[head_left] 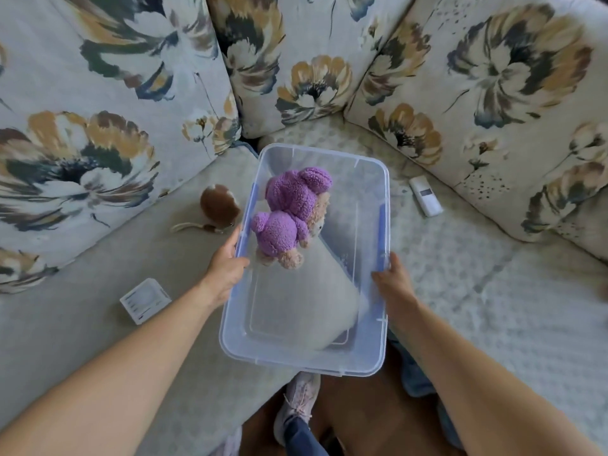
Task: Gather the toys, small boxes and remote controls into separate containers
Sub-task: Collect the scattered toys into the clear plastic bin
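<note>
Over floral sofa, gripping clear bin with left hand and right hand; purple plush inside, by left grip.

purple plush bear in clear rectangular plastic bin | brown round plush toy left of bin, on sofa | white square box near-left | white slim remote right

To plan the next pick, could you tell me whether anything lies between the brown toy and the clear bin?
Nothing visible does: the brown toy lies on bare cushion just left of the clear bin, whose top is open.
</note>
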Demonstrator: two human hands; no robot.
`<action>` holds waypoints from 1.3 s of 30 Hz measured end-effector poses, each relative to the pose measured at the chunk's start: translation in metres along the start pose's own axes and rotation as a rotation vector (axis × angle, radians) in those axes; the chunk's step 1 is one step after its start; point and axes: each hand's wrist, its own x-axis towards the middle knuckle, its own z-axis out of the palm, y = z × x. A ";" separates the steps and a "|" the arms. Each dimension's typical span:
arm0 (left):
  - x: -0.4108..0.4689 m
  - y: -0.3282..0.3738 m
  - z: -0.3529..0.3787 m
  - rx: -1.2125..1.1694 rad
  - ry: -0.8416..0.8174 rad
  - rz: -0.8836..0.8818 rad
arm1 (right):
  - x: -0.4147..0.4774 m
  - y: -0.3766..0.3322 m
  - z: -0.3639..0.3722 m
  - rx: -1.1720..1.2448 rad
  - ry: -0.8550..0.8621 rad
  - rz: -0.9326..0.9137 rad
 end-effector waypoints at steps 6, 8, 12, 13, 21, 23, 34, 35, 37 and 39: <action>0.056 -0.013 0.018 0.009 0.011 0.008 | 0.062 0.001 0.016 -0.037 -0.013 0.000; 0.062 -0.016 0.021 0.013 -0.009 0.014 | 0.071 0.004 0.018 -0.050 -0.007 -0.007; 0.084 -0.034 0.015 0.045 -0.036 0.018 | 0.086 0.019 0.038 -0.013 0.001 0.044; 0.089 -0.036 0.012 0.062 -0.048 0.024 | 0.087 0.022 0.043 -0.002 0.014 0.051; 0.151 0.003 -0.023 0.784 0.388 0.286 | 0.100 0.036 0.050 -0.001 0.027 0.033; 0.177 0.002 -0.026 0.915 0.318 0.177 | 0.102 0.040 0.051 0.008 0.025 0.023; 0.181 0.001 -0.044 0.649 0.582 0.236 | 0.099 0.038 0.050 -0.021 0.044 -0.023; 0.171 0.013 -0.046 0.627 0.609 0.308 | 0.097 0.035 0.049 -0.020 0.039 -0.022; 0.146 0.041 -0.039 0.590 0.608 0.517 | 0.092 0.029 0.049 -0.014 0.022 -0.011; 0.118 0.067 -0.016 0.580 0.553 0.757 | 0.087 0.023 0.047 -0.005 0.003 -0.006</action>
